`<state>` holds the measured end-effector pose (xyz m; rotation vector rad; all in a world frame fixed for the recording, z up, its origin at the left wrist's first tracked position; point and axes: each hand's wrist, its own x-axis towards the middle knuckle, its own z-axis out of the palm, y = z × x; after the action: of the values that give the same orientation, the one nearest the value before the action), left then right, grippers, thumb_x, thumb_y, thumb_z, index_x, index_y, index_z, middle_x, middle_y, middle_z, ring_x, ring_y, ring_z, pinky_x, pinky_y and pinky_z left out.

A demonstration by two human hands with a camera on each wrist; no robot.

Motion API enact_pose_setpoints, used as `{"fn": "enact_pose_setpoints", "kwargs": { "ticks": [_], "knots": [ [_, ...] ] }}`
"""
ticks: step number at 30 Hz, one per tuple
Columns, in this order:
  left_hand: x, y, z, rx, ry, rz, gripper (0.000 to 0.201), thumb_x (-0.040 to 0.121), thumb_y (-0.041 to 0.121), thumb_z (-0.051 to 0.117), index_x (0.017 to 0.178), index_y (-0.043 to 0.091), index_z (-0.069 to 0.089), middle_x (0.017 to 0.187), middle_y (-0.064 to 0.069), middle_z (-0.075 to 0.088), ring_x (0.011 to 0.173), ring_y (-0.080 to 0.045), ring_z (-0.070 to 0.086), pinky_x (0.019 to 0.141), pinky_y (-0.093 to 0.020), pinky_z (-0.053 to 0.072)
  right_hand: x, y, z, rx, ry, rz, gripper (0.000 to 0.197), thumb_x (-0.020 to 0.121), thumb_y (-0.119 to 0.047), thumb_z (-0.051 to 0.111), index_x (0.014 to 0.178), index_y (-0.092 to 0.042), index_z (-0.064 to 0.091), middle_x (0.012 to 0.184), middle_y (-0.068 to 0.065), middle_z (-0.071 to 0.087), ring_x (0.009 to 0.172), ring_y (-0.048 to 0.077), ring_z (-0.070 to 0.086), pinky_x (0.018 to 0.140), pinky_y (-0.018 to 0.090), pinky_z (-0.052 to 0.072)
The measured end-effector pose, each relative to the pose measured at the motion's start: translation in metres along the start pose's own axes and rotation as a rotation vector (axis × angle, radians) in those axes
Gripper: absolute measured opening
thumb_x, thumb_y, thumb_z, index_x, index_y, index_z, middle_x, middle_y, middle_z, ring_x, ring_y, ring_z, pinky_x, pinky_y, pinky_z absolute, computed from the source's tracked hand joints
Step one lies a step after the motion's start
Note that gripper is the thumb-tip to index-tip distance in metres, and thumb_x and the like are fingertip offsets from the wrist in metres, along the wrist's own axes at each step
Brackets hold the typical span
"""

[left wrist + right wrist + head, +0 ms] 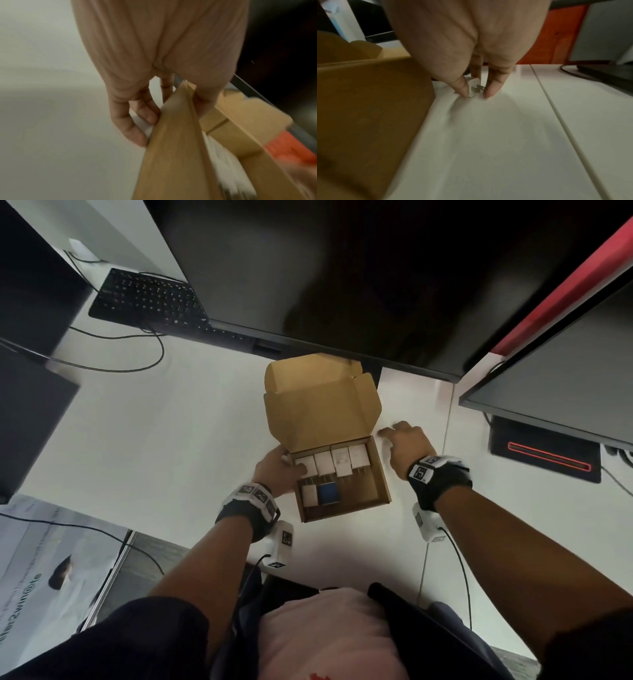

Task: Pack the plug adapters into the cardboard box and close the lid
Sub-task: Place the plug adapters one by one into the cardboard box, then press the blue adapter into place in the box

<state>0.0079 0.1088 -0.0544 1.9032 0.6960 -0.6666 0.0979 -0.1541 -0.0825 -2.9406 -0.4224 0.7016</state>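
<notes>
An open cardboard box (380, 474) sits mid-table with its lid (322, 409) standing up at the back. Inside lie several white plug adapters (323, 462) and a blue one (327, 493). My left hand (291, 463) grips the box's left wall (171, 148), thumb inside and fingers (150, 119) outside. My right hand (385, 433) is on the table just right of the box. In the right wrist view it (476, 94) pinches a small white plug adapter (474, 84) with metal prongs, low against the tabletop.
A large black monitor (342, 268) overhangs the box's back. A keyboard (147, 299) and cables lie at far left. At the right are a second monitor (565, 378) and a black device with a red light (544, 457). A table seam (445, 440) runs right of my hand.
</notes>
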Motion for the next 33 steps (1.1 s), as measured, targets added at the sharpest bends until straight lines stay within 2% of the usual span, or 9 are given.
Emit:
{"fn": "enact_pose_setpoints", "kwargs": {
  "ticks": [5,8,11,13,15,18,24,30,33],
  "knots": [
    [0.005,-0.018,-0.033,-0.458,-0.194,-0.149,0.041,0.086,-0.001,0.064,0.115,0.029,0.066,0.096,-0.008,0.07,0.097,-0.025,0.065,0.083,-0.044,0.055,-0.046,0.002,0.003,0.391,0.289,0.122,0.04,0.097,-0.014,0.057,0.136,-0.021,0.055,0.109,0.012,0.058,0.088,0.029,0.064,0.077,0.029,0.044],
    [0.008,-0.021,-0.049,-0.536,-0.171,-0.132,0.038,0.089,-0.006,0.06,0.104,0.028,0.069,0.104,-0.008,0.068,0.1,-0.024,0.063,0.08,-0.04,0.055,-0.079,-0.015,-0.006,0.529,0.385,0.035,0.038,0.095,-0.023,0.063,0.132,-0.021,0.053,0.094,-0.001,0.059,0.075,0.017,0.06,0.068,0.021,0.044],
    [0.008,-0.007,-0.051,-0.612,-0.106,-0.106,0.041,0.089,-0.013,0.046,0.098,0.021,0.067,0.108,-0.012,0.068,0.097,-0.026,0.064,0.082,-0.039,0.053,-0.095,-0.037,-0.009,0.539,0.243,-0.095,0.026,0.092,-0.02,0.065,0.118,-0.021,0.06,0.092,-0.003,0.066,0.077,0.015,0.062,0.062,0.014,0.043],
    [0.006,0.004,-0.049,-0.686,-0.06,-0.107,0.038,0.088,-0.013,0.039,0.096,0.015,0.065,0.106,-0.014,0.07,0.097,-0.03,0.066,0.083,-0.04,0.052,-0.094,-0.052,-0.006,0.442,0.104,-0.136,0.022,0.088,-0.019,0.065,0.11,-0.022,0.063,0.096,0.001,0.069,0.084,0.021,0.065,0.068,0.025,0.053],
    [0.004,0.012,-0.048,-0.723,-0.027,-0.119,0.028,0.098,0.002,0.039,0.092,0.013,0.063,0.104,-0.015,0.07,0.101,-0.032,0.065,0.086,-0.04,0.05,-0.088,-0.067,0.0,0.312,-0.031,-0.119,0.023,0.086,-0.022,0.064,0.109,-0.024,0.064,0.103,0.002,0.066,0.09,0.023,0.064,0.077,0.035,0.057],
    [0.001,0.02,-0.05,-0.732,-0.038,-0.135,0.031,0.106,0.036,0.041,0.101,0.016,0.065,0.112,-0.013,0.073,0.105,-0.03,0.068,0.09,-0.042,0.05,-0.074,-0.088,0.009,0.102,-0.131,-0.093,0.02,0.09,-0.021,0.064,0.11,-0.02,0.062,0.108,0.004,0.064,0.091,0.024,0.065,0.076,0.032,0.057],
    [-0.008,0.026,-0.053,-0.698,-0.089,-0.125,0.034,0.103,0.046,0.047,0.112,0.019,0.065,0.12,-0.012,0.073,0.115,-0.029,0.066,0.101,-0.047,0.048,-0.06,-0.103,0.015,0.018,-0.174,-0.01,0.026,0.09,-0.01,0.063,0.116,-0.011,0.058,0.101,0.009,0.063,0.083,0.025,0.063,0.069,0.032,0.055],
    [-0.009,0.023,-0.047,-0.723,-0.11,-0.138,0.053,0.097,0.053,0.057,0.14,0.022,0.053,0.133,-0.008,0.063,0.125,-0.03,0.059,0.112,-0.054,0.044,-0.067,-0.103,0.018,0.155,-0.117,0.043,0.047,0.081,-0.032,0.078,0.116,-0.012,0.054,0.105,0.008,0.066,0.088,0.027,0.067,0.068,0.034,0.058],
    [-0.011,0.021,-0.044,-0.733,-0.137,-0.152,0.036,0.097,0.041,0.062,0.128,0.022,0.058,0.125,-0.006,0.064,0.115,-0.027,0.061,0.106,-0.05,0.049,-0.074,-0.098,0.012,0.229,-0.093,0.046,0.04,0.077,-0.033,0.08,0.104,-0.013,0.057,0.101,0.006,0.065,0.086,0.027,0.066,0.071,0.037,0.06]
  ]
}}
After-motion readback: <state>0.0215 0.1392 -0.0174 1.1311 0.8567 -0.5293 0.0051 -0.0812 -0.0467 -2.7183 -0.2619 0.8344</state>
